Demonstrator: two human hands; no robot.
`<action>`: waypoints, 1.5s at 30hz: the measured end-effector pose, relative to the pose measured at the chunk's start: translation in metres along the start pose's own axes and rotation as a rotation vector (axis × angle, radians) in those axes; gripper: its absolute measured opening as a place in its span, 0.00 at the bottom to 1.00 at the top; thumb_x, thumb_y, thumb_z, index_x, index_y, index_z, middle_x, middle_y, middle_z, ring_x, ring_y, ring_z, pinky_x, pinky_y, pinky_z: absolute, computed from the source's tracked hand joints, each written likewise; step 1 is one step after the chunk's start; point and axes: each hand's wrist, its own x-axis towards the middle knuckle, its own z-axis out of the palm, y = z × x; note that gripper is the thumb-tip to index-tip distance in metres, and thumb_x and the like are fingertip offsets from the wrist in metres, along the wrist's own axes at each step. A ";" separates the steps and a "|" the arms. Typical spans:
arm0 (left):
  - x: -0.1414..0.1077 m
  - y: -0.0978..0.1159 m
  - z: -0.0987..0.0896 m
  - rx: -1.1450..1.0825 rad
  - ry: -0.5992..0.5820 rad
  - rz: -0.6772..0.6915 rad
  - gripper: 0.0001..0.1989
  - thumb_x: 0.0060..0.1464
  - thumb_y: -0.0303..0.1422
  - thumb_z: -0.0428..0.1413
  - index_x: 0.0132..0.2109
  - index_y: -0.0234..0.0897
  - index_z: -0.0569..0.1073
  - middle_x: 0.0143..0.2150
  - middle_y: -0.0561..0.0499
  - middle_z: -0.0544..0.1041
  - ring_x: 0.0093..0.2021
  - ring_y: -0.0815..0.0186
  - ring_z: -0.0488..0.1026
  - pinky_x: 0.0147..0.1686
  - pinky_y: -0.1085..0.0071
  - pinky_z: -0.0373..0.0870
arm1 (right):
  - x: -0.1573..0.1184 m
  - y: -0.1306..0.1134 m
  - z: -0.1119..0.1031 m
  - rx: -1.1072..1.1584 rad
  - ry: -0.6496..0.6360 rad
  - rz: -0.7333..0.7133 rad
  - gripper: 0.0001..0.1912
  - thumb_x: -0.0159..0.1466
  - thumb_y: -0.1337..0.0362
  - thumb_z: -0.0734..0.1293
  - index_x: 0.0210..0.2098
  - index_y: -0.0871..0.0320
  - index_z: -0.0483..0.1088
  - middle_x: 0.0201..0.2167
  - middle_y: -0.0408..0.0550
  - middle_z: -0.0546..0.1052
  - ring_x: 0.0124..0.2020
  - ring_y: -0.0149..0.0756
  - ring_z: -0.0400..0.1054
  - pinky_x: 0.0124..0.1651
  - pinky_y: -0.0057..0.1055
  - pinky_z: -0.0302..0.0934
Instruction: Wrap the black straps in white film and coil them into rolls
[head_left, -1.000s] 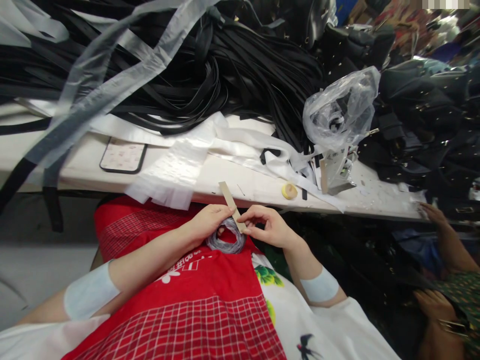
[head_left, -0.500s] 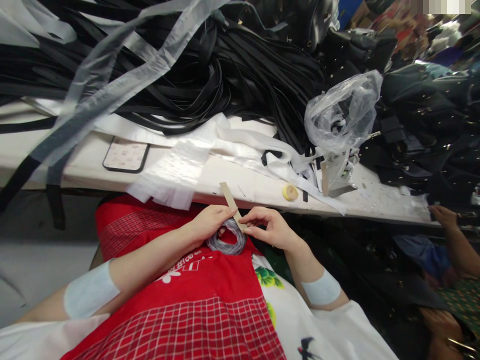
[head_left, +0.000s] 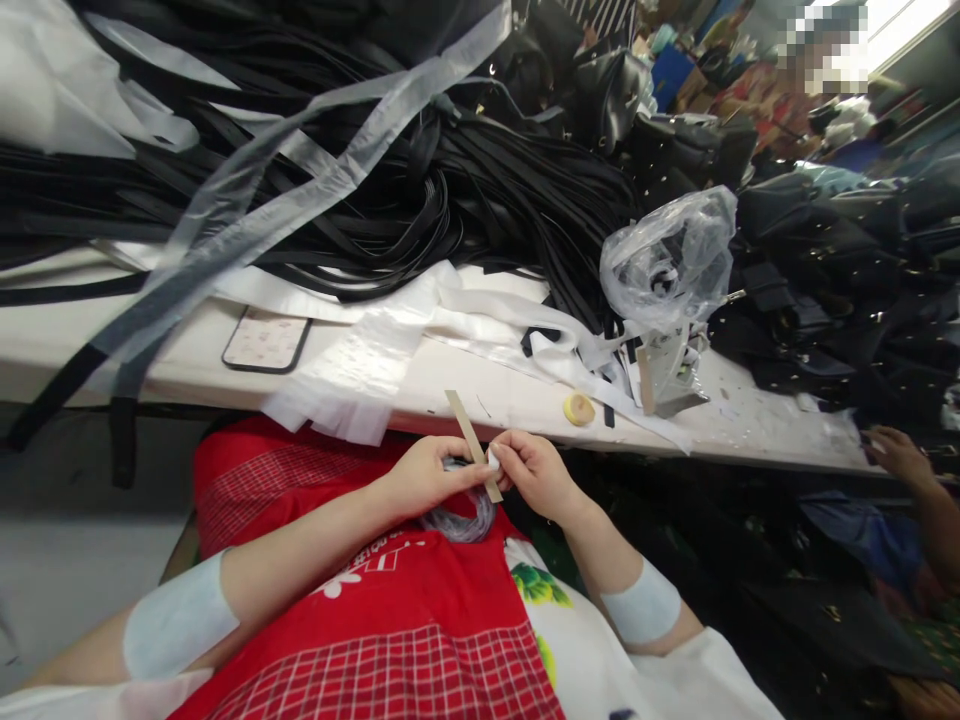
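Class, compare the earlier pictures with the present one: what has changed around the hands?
The left hand has reached further across the beige strip, covering more of the grey coil. The right hand has moved up from the strip's lower end, its fingers now at a small white piece. The yellow roll stayed put.

White table [head_left: 427,385]: black straps [head_left: 525,180], phone [head_left: 268,340], yellow roll [head_left: 579,408], clear plastic bag [head_left: 671,260].
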 end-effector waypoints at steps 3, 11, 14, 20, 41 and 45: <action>0.001 0.006 -0.002 0.089 0.039 0.006 0.18 0.46 0.44 0.65 0.37 0.32 0.81 0.35 0.45 0.82 0.35 0.59 0.76 0.38 0.68 0.72 | 0.009 -0.006 -0.009 -0.023 0.188 -0.079 0.17 0.69 0.52 0.60 0.32 0.58 0.67 0.20 0.41 0.74 0.19 0.28 0.68 0.25 0.23 0.64; 0.062 0.048 -0.032 -0.089 0.383 -0.073 0.22 0.46 0.51 0.63 0.32 0.33 0.77 0.17 0.56 0.69 0.17 0.72 0.60 0.18 0.75 0.56 | 0.032 -0.056 -0.072 0.271 1.001 -0.469 0.12 0.69 0.55 0.61 0.36 0.57 0.62 0.39 0.51 0.80 0.17 0.26 0.69 0.20 0.23 0.64; 0.074 0.054 -0.033 -0.119 0.338 -0.101 0.31 0.46 0.59 0.58 0.33 0.31 0.76 0.16 0.57 0.64 0.15 0.73 0.54 0.15 0.74 0.50 | 0.029 -0.062 -0.071 0.306 0.948 -0.482 0.10 0.69 0.56 0.62 0.38 0.57 0.65 0.37 0.51 0.80 0.26 0.32 0.76 0.28 0.28 0.71; 0.028 0.018 -0.018 -0.111 0.266 -0.177 0.28 0.40 0.54 0.65 0.33 0.30 0.77 0.17 0.57 0.65 0.16 0.74 0.55 0.16 0.76 0.49 | -0.015 -0.052 -0.038 0.227 0.692 -0.430 0.08 0.60 0.65 0.73 0.38 0.56 0.71 0.35 0.47 0.80 0.35 0.35 0.77 0.38 0.32 0.76; -0.018 -0.002 -0.019 0.124 0.217 -0.244 0.27 0.55 0.51 0.52 0.48 0.32 0.78 0.17 0.51 0.74 0.18 0.64 0.70 0.19 0.73 0.64 | -0.046 -0.026 0.022 -0.544 0.345 -0.792 0.14 0.60 0.73 0.69 0.42 0.51 0.72 0.36 0.48 0.82 0.33 0.38 0.78 0.35 0.33 0.73; -0.017 -0.003 -0.019 0.135 0.212 -0.102 0.23 0.55 0.49 0.53 0.42 0.32 0.79 0.34 0.44 0.81 0.32 0.59 0.76 0.33 0.68 0.72 | -0.035 -0.021 0.030 -0.463 0.215 -0.681 0.08 0.62 0.71 0.66 0.39 0.54 0.73 0.34 0.48 0.81 0.35 0.36 0.76 0.37 0.31 0.71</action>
